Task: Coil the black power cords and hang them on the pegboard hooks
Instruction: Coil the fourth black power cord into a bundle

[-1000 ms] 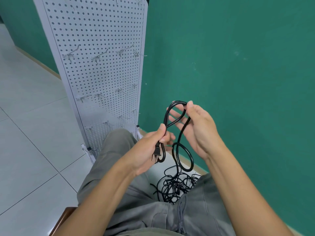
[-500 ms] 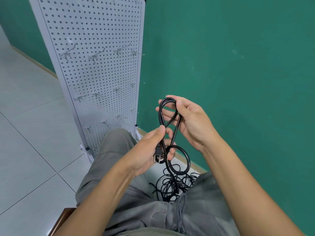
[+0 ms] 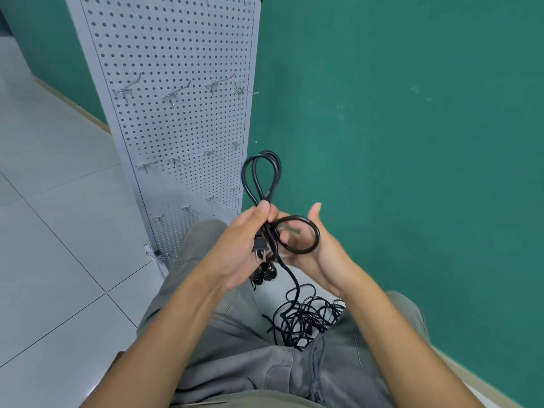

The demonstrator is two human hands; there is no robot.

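A black power cord (image 3: 262,154) stands in two upright loops above my left hand (image 3: 238,245), which grips the loops' base together with the plug (image 3: 260,246). A fresh round loop of the same cord (image 3: 317,231) lies across the fingers of my right hand (image 3: 326,254), thumb raised, close against the left hand. The cord's tail runs down to a tangled pile of black cords (image 3: 303,319) on the floor between my knees. The white pegboard (image 3: 176,128) stands just beyond, with bare metal hooks (image 3: 126,89) in three rows.
I sit with grey-trousered legs (image 3: 235,363) stretched towards the pegboard's foot (image 3: 153,254). A green wall (image 3: 412,142) runs along the right side, close to my right arm. Pale floor tiles (image 3: 59,231) spread to the left.
My right hand dropped from the top of the loops down beside my left hand, bringing a new round loop. The upright loops now stand free above the left hand.
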